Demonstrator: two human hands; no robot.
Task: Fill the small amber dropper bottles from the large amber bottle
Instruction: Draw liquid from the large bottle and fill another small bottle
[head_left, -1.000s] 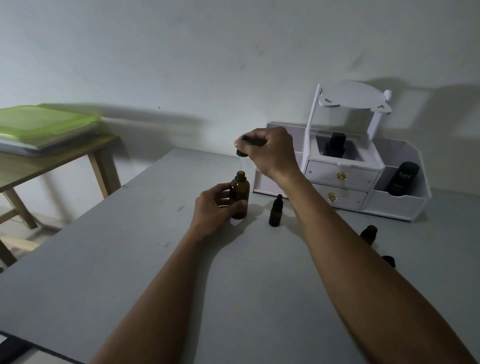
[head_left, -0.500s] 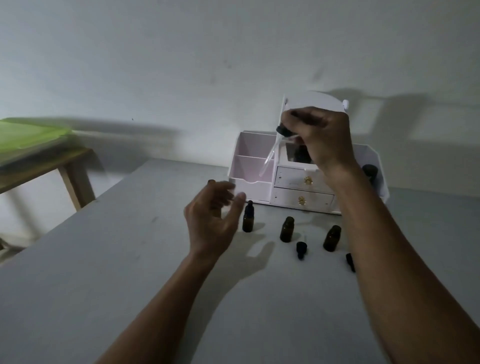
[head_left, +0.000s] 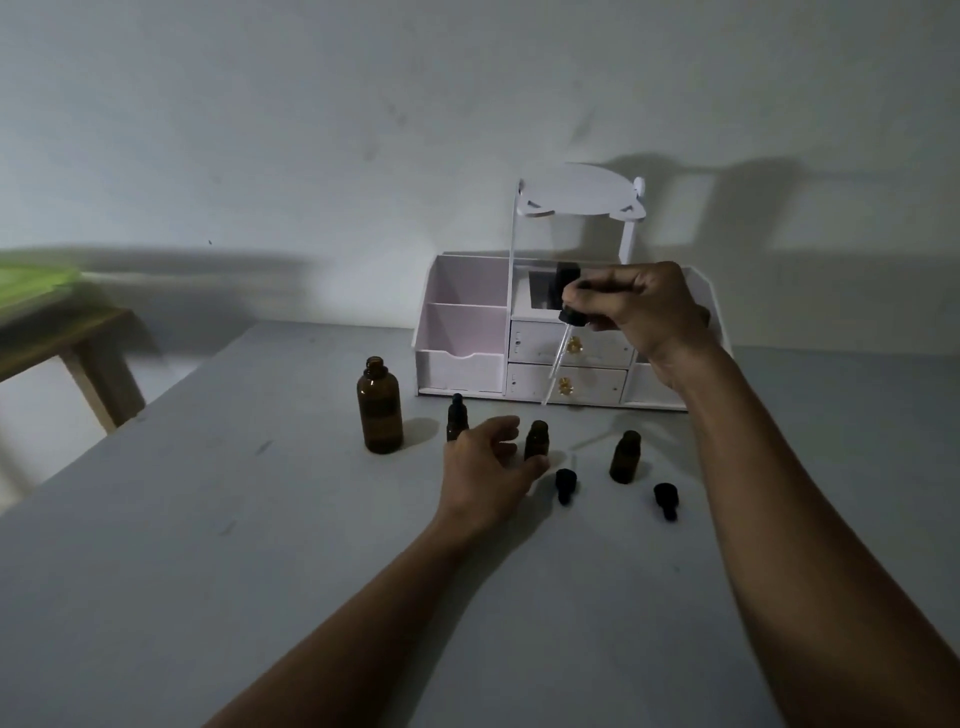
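The right hand (head_left: 641, 312) pinched a glass dropper (head_left: 558, 358), seemingly loaded; the left hand (head_left: 485, 462), half-open, empty, should steady the uncapped small bottle (head_left: 536, 440) first.

Dim rm, grey wall (head_left: 311, 130), wood side table (head_left: 78, 338)

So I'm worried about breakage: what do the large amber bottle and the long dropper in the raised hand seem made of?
The large amber bottle looks like brown glass: glossy, slightly see-through, though tinted plastic can't be ruled out. The long dropper held by the right hand has a clear, thin tube, glass or clear plastic, under a matte black cap, probably plastic with a rubber bulb.
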